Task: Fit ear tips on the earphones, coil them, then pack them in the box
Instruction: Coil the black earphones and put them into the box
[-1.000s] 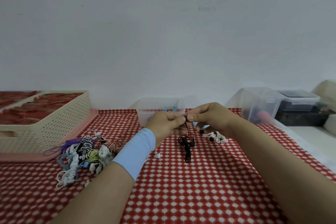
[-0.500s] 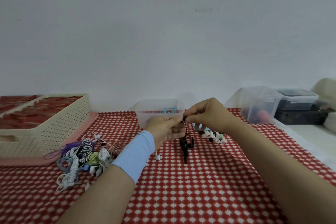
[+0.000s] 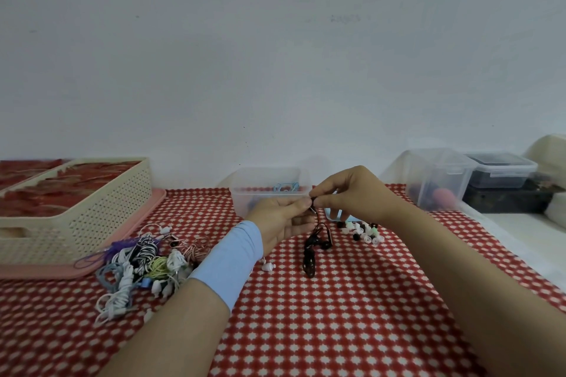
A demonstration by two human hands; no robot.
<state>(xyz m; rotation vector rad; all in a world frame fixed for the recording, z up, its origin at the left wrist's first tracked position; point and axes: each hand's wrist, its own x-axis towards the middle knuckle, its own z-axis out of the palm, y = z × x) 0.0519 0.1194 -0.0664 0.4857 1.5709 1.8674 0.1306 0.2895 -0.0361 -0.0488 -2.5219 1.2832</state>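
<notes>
Left hand [image 3: 281,220] pinches one bud of the black earphones [image 3: 315,245] between thumb and forefinger. Right hand [image 3: 349,196] pinches at the same bud. The cable hangs to the checked cloth [image 3: 337,315], in front of the clear box [image 3: 245,193]. Both grips are unchanged over the last second, so tip fitting appears unfinished.
</notes>
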